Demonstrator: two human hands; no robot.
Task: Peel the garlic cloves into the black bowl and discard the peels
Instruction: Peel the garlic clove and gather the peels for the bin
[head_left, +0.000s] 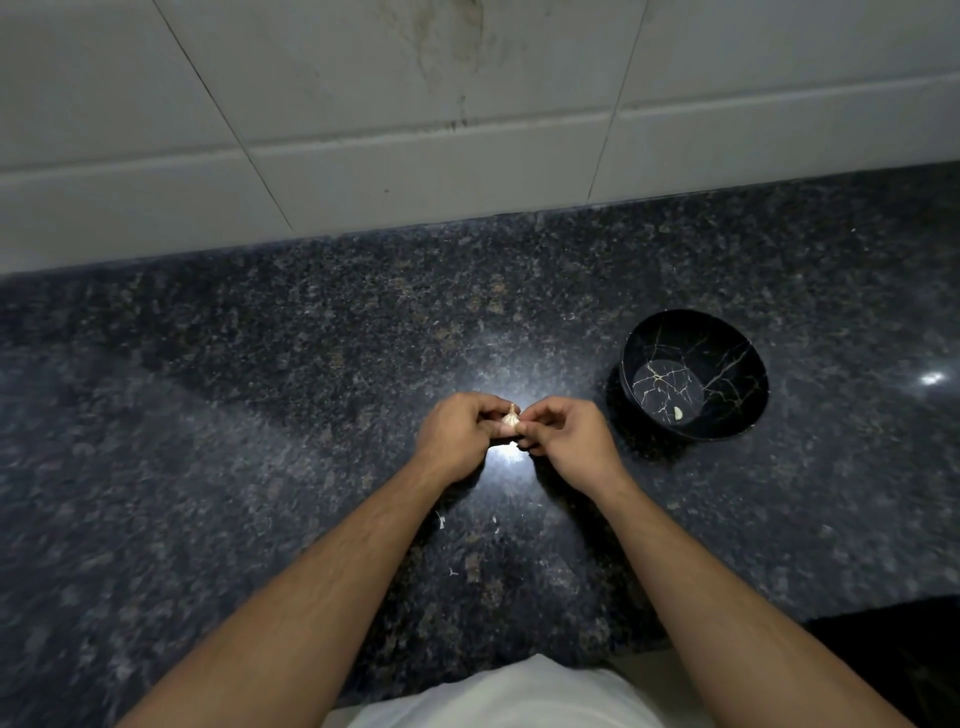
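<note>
A small pale garlic bulb (510, 417) with a pointed tip is held between both hands above the dark granite counter. My left hand (457, 434) grips it from the left, fingers curled round it. From the right, my right hand (563, 434) pinches its side with thumb and fingertips. The black bowl (737, 415) with gold vein lines stands to the right of my hands. One peeled clove (678, 413) lies in the bowl's bottom.
A few small peel scraps (441, 521) lie on the counter (260, 415) near my forearms. A white tiled wall (363, 130) rises behind the counter. The counter's front edge runs along the bottom, dropping off at the lower right.
</note>
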